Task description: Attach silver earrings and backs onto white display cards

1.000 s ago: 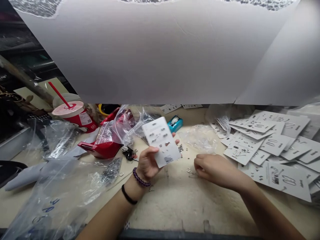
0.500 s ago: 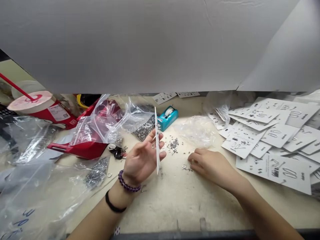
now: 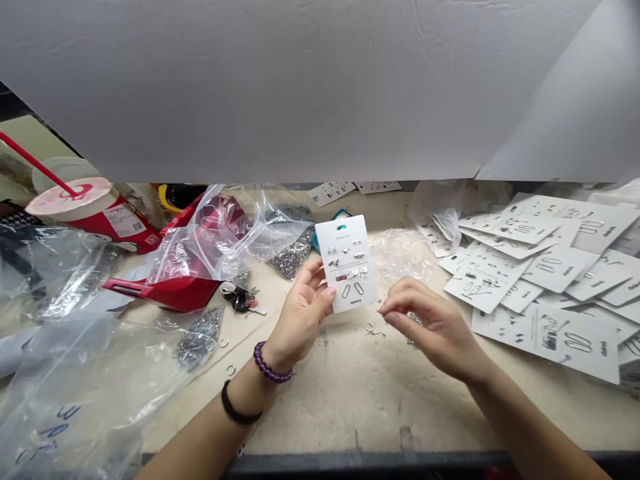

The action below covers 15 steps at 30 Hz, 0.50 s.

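My left hand (image 3: 303, 317) grips a white earring card (image 3: 347, 263) by its lower left edge, with the thumb on the front. Rows of small silver earrings and a pair of long oval loops show on the card's face. To the right, my right hand (image 3: 430, 323) is closed in a pinch at fingertip height beside the card, apart from it. Whatever tiny piece sits between those fingertips is too small to name. Below them on the table lie a small silver hoop (image 3: 369, 327) and a few thin bits. More small metal pieces are partly hidden behind my right hand.
Many filled earring cards (image 3: 545, 267) lie in an overlapping pile at the right. A teal tape dispenser (image 3: 316, 241) is mostly hidden behind the held card. Leftward are a red scoop (image 3: 165, 292), plastic bags of metal parts (image 3: 200, 337) and a red cup (image 3: 107, 217).
My left hand has turned the card from edge-on to face me. My right hand has lifted from the table, its thumb and fingers now pinched together.
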Motion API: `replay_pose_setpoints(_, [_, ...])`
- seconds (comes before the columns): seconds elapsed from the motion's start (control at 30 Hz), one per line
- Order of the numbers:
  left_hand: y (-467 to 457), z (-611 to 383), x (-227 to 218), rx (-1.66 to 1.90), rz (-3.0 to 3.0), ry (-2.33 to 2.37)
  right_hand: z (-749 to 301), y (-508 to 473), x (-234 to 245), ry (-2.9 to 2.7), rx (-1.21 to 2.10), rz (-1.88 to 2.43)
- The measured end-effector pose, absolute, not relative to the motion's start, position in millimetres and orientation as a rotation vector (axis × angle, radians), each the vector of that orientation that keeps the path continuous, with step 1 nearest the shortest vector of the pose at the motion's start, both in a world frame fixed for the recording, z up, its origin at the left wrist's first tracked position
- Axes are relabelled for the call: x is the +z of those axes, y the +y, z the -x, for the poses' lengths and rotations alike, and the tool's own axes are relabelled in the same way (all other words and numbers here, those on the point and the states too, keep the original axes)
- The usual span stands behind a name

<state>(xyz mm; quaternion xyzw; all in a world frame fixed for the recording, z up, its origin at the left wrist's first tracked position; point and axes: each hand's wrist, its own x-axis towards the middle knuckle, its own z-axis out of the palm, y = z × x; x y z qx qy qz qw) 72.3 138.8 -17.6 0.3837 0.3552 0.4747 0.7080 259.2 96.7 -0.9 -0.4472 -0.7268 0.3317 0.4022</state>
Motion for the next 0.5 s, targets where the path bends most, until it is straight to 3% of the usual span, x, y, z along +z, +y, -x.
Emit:
replay_pose_setpoints(0.2, [130.9, -76.6, -23.5, 0.981, -0.988, 0.640, -234.7, 95.5, -24.1, -1.850, 0.277, 1.279])
replay_pose_setpoints(0.5, [127.9, -78.5, -24.1, 0.965, -0.988, 0.613, -231.8, 98.9, -26.9, -1.855, 0.229, 1.374])
